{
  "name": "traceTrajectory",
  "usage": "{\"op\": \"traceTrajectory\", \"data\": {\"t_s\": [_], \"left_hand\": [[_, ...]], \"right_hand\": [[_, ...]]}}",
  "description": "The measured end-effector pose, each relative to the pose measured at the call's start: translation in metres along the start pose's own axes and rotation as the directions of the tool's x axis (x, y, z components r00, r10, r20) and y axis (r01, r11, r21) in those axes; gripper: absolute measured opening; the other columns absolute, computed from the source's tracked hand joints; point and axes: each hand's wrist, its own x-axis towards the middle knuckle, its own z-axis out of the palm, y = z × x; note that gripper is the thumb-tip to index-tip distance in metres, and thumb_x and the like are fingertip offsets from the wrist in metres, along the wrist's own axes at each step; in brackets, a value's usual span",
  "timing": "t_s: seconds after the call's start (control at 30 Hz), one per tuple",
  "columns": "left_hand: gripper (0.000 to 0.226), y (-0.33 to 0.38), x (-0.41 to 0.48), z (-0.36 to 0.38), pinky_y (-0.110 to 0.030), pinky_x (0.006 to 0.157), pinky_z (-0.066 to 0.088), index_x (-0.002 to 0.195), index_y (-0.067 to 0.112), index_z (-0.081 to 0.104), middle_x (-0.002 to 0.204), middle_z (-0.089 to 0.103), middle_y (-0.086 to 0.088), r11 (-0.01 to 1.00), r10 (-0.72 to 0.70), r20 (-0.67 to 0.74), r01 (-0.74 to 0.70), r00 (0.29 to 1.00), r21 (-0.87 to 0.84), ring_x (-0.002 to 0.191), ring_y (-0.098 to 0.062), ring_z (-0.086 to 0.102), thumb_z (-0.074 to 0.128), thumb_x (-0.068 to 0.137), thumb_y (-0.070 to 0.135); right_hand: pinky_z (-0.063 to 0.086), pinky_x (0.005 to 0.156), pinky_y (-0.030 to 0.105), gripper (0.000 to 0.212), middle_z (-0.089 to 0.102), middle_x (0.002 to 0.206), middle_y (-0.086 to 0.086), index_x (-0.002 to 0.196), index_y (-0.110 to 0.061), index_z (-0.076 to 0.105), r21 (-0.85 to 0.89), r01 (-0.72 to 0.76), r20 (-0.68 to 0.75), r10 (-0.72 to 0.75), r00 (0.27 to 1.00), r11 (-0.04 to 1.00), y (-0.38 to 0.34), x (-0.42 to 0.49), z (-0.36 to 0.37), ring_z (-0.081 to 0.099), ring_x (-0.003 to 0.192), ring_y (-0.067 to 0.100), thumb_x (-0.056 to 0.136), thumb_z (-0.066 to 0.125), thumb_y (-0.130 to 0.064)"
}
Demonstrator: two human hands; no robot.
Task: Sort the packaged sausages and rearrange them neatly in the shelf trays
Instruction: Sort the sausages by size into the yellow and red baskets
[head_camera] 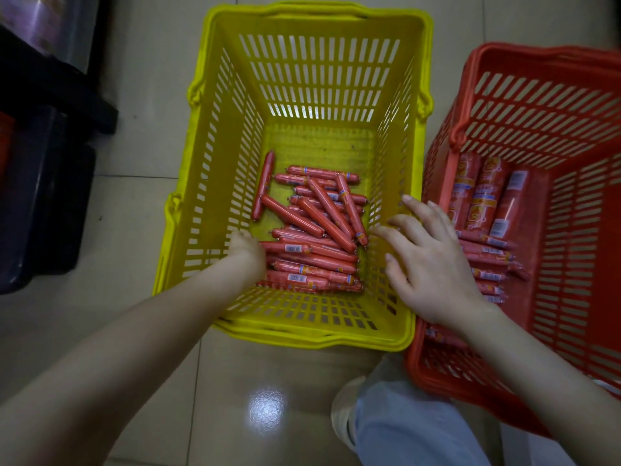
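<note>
1. Left hand (247,255) digs among thin sausages (316,225) in the yellow basket (218,196), grip hidden, cannot tell; a blind grab could scatter the crossed ones beyond it.
2. Right hand (433,260) spread, empty; thicker packs (484,193) beneath it could get mixed in.

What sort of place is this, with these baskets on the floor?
Most likely a shop or supermarket: a yellow shopping basket and a red shopping basket stand side by side on glossy floor tiles, and both hold packaged sausages.
</note>
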Motion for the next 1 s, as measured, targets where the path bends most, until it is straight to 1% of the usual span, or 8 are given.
{"op": "traceTrajectory", "data": {"t_s": [0.17,0.27,0.4,0.53,0.67,0.8,0.9,1.0], "left_hand": [[0.074,0.0,-0.002,-0.018,-0.04,0.113,0.029,0.153,0.016,0.006,0.156,0.019,-0.012,0.942,0.082,-0.431,-0.211,0.899,-0.26,0.142,-0.028,0.025,0.049,0.092,0.013],[0.067,0.002,0.003,-0.018,-0.038,0.108,0.034,0.153,0.017,0.012,0.154,0.025,-0.012,0.88,0.249,-0.378,-0.371,0.892,-0.296,0.139,-0.031,0.03,0.042,0.094,0.006],[0.061,0.008,-0.001,-0.017,-0.039,0.109,0.035,0.152,0.011,0.014,0.15,0.031,-0.015,0.899,0.273,-0.381,-0.375,0.883,-0.227,0.138,-0.033,0.031,0.043,0.099,0.019],[0.047,0.012,-0.009,-0.026,-0.034,0.087,0.049,0.143,0.009,0.028,0.132,0.052,-0.012,0.939,0.247,-0.479,-0.33,0.842,-0.094,0.119,-0.028,0.052,0.039,0.097,0.003],[0.036,0.028,-0.015,-0.048,-0.034,0.072,0.048,0.134,0.015,0.036,0.121,0.058,-0.008,0.915,0.275,-0.6,-0.396,0.751,-0.078,0.109,-0.026,0.057,0.037,0.103,0.034],[0.054,0.039,-0.011,-0.058,-0.037,0.096,0.039,0.143,0.016,0.031,0.139,0.045,-0.009,0.904,0.193,-0.615,-0.382,0.764,-0.192,0.126,-0.027,0.044,0.038,0.099,0.047],[0.054,0.039,-0.016,-0.067,-0.039,0.104,0.034,0.148,0.011,0.026,0.148,0.036,-0.012,0.766,-0.054,-0.712,-0.428,0.7,-0.48,0.133,-0.028,0.038,0.044,0.099,0.027],[0.058,0.041,-0.021,-0.074,-0.041,0.112,0.023,0.151,0.013,0.02,0.154,0.026,-0.014,0.742,-0.108,-0.735,-0.438,0.669,-0.508,0.14,-0.029,0.028,0.041,0.097,0.02]], "right_hand": [[0.023,0.113,0.05,0.04,0.062,0.111,0.008,0.112,-0.012,0.067,-0.003,0.001,-0.002,-0.001,1.0,1.0,-0.001,0.0,0.0,0.038,0.132,0.034,0.085,0.043,-0.028],[0.022,0.113,0.05,0.039,0.062,0.112,0.008,0.112,-0.012,0.067,-0.003,0.008,-0.006,-0.008,1.0,1.0,0.0,0.0,0.001,0.037,0.133,0.033,0.085,0.044,-0.028],[0.023,0.113,0.051,0.039,0.062,0.112,0.009,0.111,-0.011,0.068,-0.001,0.012,-0.016,-0.012,1.0,1.0,0.001,0.0,0.002,0.038,0.132,0.033,0.084,0.044,-0.027],[0.024,0.112,0.052,0.039,0.063,0.111,0.008,0.11,-0.011,0.068,0.007,0.01,-0.026,-0.01,1.0,1.0,0.001,0.0,0.003,0.038,0.132,0.034,0.084,0.044,-0.027],[0.024,0.112,0.052,0.039,0.062,0.111,0.009,0.11,-0.011,0.068,0.0,0.013,-0.013,-0.013,1.0,1.0,0.001,0.0,0.002,0.038,0.132,0.034,0.084,0.044,-0.027],[0.023,0.114,0.05,0.043,0.06,0.119,0.008,0.119,-0.011,0.064,0.028,0.013,-0.019,-0.012,1.0,1.0,0.002,-0.001,0.002,0.037,0.134,0.031,0.085,0.045,-0.028],[0.019,0.116,0.047,0.052,0.046,0.139,0.008,0.138,-0.011,0.044,0.178,-0.019,-0.059,0.03,0.998,0.984,0.003,-0.003,0.0,0.028,0.14,0.025,0.091,0.044,-0.031],[0.017,0.118,0.042,0.05,0.034,0.145,0.008,0.143,-0.012,0.029,0.363,-0.045,-0.13,0.098,0.987,0.931,0.007,-0.007,-0.002,0.022,0.143,0.021,0.098,0.037,-0.032]]}}
